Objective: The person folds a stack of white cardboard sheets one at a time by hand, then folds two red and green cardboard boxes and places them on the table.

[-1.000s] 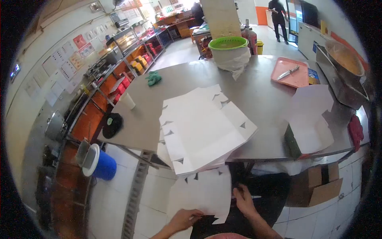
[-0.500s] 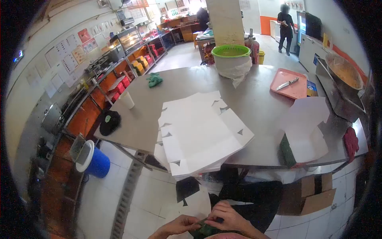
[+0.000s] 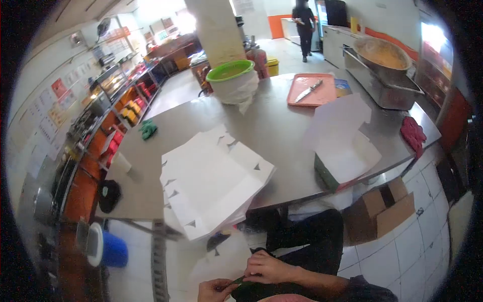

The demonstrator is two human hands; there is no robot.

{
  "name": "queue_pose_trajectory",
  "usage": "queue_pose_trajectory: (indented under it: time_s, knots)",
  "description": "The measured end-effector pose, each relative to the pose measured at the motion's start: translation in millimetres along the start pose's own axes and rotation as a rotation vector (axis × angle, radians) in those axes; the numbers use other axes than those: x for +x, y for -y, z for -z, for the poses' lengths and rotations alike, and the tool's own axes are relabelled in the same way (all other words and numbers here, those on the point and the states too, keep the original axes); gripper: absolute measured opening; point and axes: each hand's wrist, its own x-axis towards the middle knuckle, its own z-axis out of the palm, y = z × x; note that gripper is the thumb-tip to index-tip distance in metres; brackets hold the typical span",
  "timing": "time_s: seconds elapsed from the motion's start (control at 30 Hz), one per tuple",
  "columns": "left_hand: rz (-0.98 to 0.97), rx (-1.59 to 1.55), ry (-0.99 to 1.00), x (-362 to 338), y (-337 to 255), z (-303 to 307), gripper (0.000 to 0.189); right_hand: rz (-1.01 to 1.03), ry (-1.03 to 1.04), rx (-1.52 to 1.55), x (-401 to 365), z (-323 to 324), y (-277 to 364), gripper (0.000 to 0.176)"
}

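Observation:
Low in front of my body, a white cardboard box blank (image 3: 224,259) with dark notches and a green underside lies over my lap. My left hand (image 3: 216,290) is closed with its fingertips pinching the near edge of the blank, where a green strip shows. Close beside it, my right hand (image 3: 265,267) is closed on the same edge, fingers bent over it. A stack of flat white box blanks (image 3: 209,176) rests on the steel table (image 3: 271,131), jutting past the front edge. To its right stands a partly folded box (image 3: 347,158) with raised lid and green outer side.
A pink tray (image 3: 322,95) carries a knife (image 3: 308,91). Behind are a green basket (image 3: 230,71), a steel pan (image 3: 375,85) and a walking person (image 3: 304,27). A red cloth (image 3: 413,135), cup (image 3: 121,162) and black cap (image 3: 109,195) lie around. A carton (image 3: 362,219) sits on the floor.
My view has turned to the right, so the table's things appear further left. Both hands still grip the blank's edge; the right forearm now stretches further across. The distant person has shifted slightly.

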Motion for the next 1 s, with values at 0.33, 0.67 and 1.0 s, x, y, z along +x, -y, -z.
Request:
queue_pose_trajectory:
  time_s: [0.33,0.67,1.0]
  knots:
    - [-0.28,0.042,0.108,9,3,8,0.038,0.063,0.039,0.094,4,9,-2,0.015]
    - [-0.284,0.045,0.153,6,-7,29,0.041,-0.24,0.374,0.235,31,-1,16,0.035]
    - [-0.25,-0.018,0.002,-7,3,39,0.042,-0.274,0.443,1.0,114,-115,40,0.052]
